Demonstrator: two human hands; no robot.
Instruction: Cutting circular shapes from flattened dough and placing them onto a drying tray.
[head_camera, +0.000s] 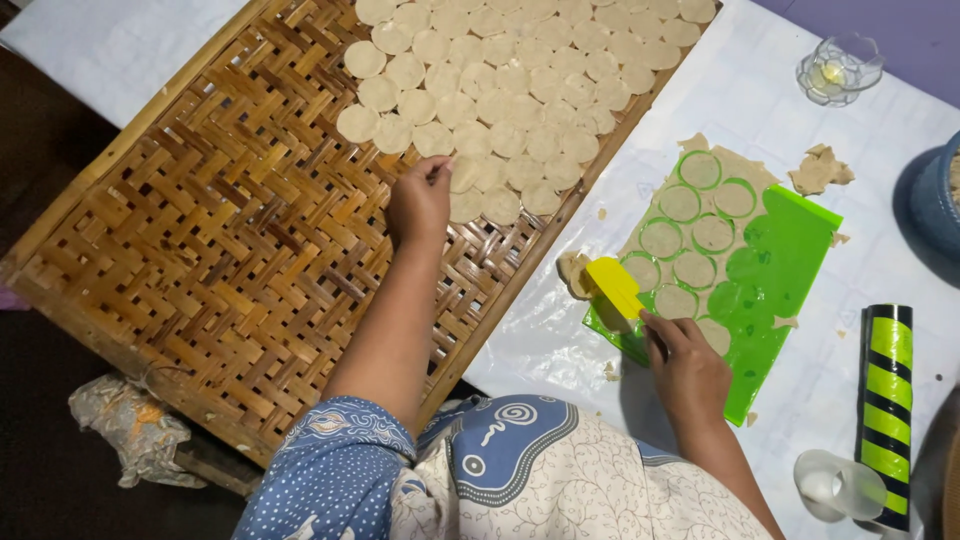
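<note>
My left hand (420, 203) rests on a woven bamboo tray (200, 230), its fingertips pinching a round dough disc (462, 172) at the edge of several rows of pale discs (510, 80). My right hand (688, 368) grips a yellow flat scraper (613, 288), whose blade lies at the left edge of a green plastic sheet (790, 270). Rolled dough with round cut discs (690, 240) covers the sheet's left half.
Dough scraps (820, 168) lie beyond the green sheet on a white table cover (880, 230). A black and green striped roller (885, 410), a clear plastic cup (835, 485), a small glass dish (838, 68) and a blue bowl (940, 200) stand at the right.
</note>
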